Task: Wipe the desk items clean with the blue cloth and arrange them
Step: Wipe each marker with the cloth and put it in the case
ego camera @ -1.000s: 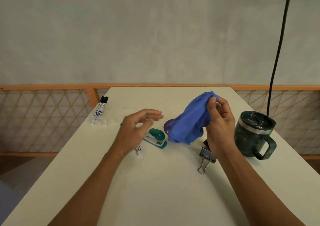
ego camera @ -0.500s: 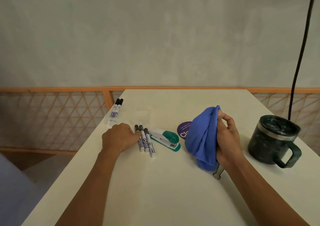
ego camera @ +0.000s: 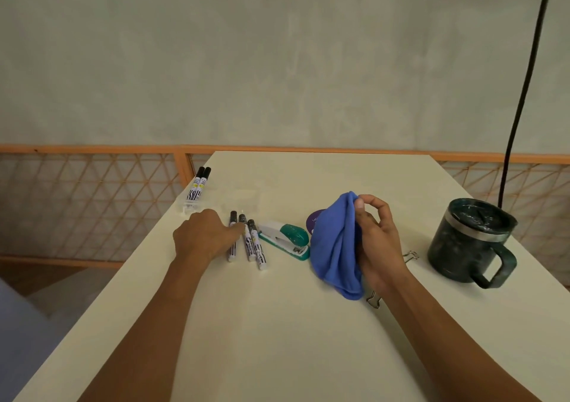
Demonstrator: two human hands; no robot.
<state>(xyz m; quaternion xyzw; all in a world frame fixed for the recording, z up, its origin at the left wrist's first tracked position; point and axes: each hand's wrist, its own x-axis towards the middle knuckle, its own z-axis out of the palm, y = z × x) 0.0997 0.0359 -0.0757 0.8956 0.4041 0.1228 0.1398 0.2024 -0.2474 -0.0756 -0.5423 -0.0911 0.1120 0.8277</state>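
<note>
My right hand (ego camera: 377,247) clasps the blue cloth (ego camera: 334,247), thumb and fingers curled round its bunched top so that it hangs down to the table (ego camera: 277,334), just right of the stapler (ego camera: 285,239). My left hand (ego camera: 203,236) lies knuckles-up left of the stapler, its fingertips on the three markers (ego camera: 250,244) that lie side by side there; I cannot tell whether it grips one or only rests on them. The teal and white stapler lies flat, with a purple disc (ego camera: 313,220) showing behind it, partly covered by the cloth. A binder clip (ego camera: 373,299) peeks from under my right wrist, nearer to me than the stapler, and another wire loop (ego camera: 410,255) shows beyond that hand. Far right of the stapler stands a dark green mug (ego camera: 468,241) with a lid, handle toward me. Two more markers (ego camera: 200,186) lie at the table's edge, left of and behind the stapler. The tabletop is plain cream, with an orange lattice railing (ego camera: 92,186), a pale plaster wall (ego camera: 277,62) and a hanging black cable (ego camera: 524,93) beyond it.
</note>
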